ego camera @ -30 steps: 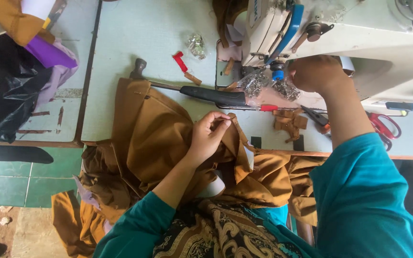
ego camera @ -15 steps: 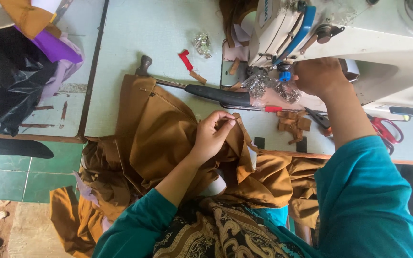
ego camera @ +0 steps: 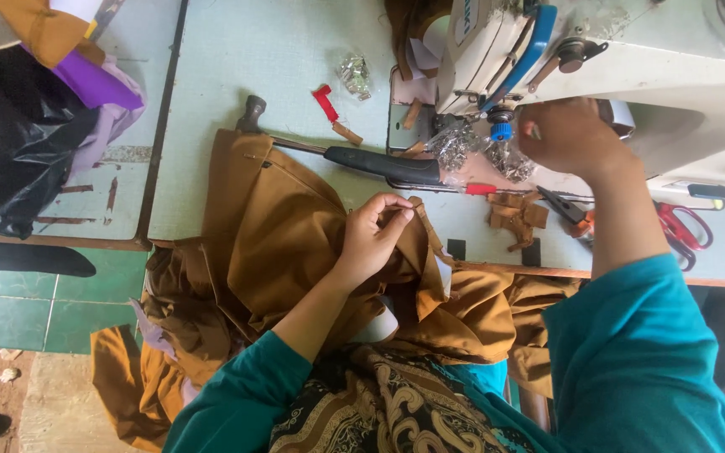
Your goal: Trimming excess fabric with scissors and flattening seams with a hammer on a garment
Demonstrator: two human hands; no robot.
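Head view: the left hand (ego camera: 377,237) is at the near-centre of the table, fingers curled and pressed together — it pinches a fold of the brown garment (ego camera: 287,243) between thumb and fingertips. The garment lies spread on the pale green table (ego camera: 245,92), approx. in the middle, and much of it hangs over the near edge into the person's lap, above a dark patterned cloth (ego camera: 379,411).

The right hand (ego camera: 571,134) is farther and to the right, raised up to the white sewing machine (ego camera: 631,59), just beside its needle area and the small blue knob (ego camera: 502,132). Its fingers are bent toward the machine; what they grip I cannot tell, as the back of the hand hides it.

Other things: a long dark-handled tool (ego camera: 379,164) lies on the table touching the far edge of the garment, w/ a red scrap (ego camera: 325,102) and a crumpled foil piece (ego camera: 354,74) beyond it. Small brown fabric scraps (ego camera: 515,214) sit right of the left hand, and red-handled scissors (ego camera: 681,226) lie further right, near the table edge. At far left — a black bag (ego camera: 18,159) w/ a purple cloth (ego camera: 94,84) on it.
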